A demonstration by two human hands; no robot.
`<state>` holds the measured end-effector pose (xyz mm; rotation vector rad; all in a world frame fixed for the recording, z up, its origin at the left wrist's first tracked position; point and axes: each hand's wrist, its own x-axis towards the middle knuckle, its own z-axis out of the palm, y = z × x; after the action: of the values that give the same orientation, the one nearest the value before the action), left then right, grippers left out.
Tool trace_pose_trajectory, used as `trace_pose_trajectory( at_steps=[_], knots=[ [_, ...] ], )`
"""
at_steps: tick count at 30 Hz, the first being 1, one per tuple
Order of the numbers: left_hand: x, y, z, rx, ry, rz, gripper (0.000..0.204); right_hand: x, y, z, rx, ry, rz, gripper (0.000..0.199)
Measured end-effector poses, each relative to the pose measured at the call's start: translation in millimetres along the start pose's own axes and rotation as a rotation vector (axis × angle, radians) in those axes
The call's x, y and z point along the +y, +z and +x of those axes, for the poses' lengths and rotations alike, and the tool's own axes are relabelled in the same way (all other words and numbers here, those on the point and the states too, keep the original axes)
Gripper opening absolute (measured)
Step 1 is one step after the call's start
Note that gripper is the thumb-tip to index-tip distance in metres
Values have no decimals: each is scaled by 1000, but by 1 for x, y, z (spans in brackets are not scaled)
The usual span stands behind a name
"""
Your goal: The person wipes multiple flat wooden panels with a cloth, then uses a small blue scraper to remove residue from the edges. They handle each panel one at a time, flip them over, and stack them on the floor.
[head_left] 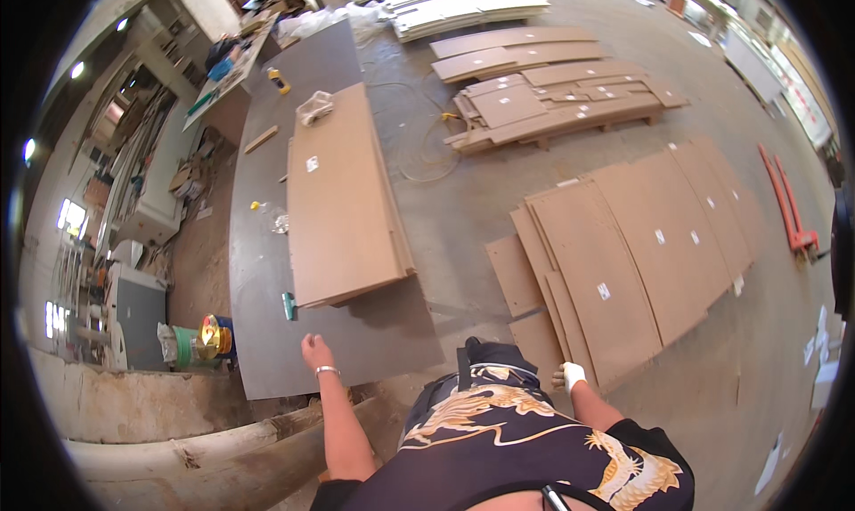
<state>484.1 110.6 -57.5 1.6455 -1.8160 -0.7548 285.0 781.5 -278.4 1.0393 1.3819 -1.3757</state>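
The person's left hand [313, 350] is bare and rests flat on the near edge of the grey table [267, 270], palm down, with a thin bracelet on the wrist. The left forearm goes straight back from the table toward the body. The right hand [571, 376] wears a white glove and hangs well apart from the table, on its right side, with the arm bent.

My one head fisheye looks steeply down from above, wide over worktable [267, 333] and floor, nothing close.
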Motion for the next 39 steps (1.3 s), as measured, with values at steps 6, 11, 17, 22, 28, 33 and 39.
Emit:
trace_pose_trajectory(
  at_steps=[6,11,17,22,28,33,39],
  knots=[
    [61,53,84,-77,158,539,74,-154,156,-43,-46,-601,-835,34],
    [72,107,64,-82,21,557,94,-313,332,-122,-64,-1070,-1330,43],
    [88,70,52,-144,-72,407,111,-492,648,-178,-488,-1859,-1398,40],
    [136,51,81,-314,-439,527,120,-608,930,-175,-666,-2277,-1476,64],
    [176,76,151,-646,-684,1120,149,-666,1042,-124,-361,-1943,-1750,50],
    [209,139,205,-782,-350,1308,116,-633,986,-68,-539,-1818,-1466,65],
    [224,207,297,-773,-150,1218,105,-584,866,-25,-661,-2096,-1053,36]
  ],
)
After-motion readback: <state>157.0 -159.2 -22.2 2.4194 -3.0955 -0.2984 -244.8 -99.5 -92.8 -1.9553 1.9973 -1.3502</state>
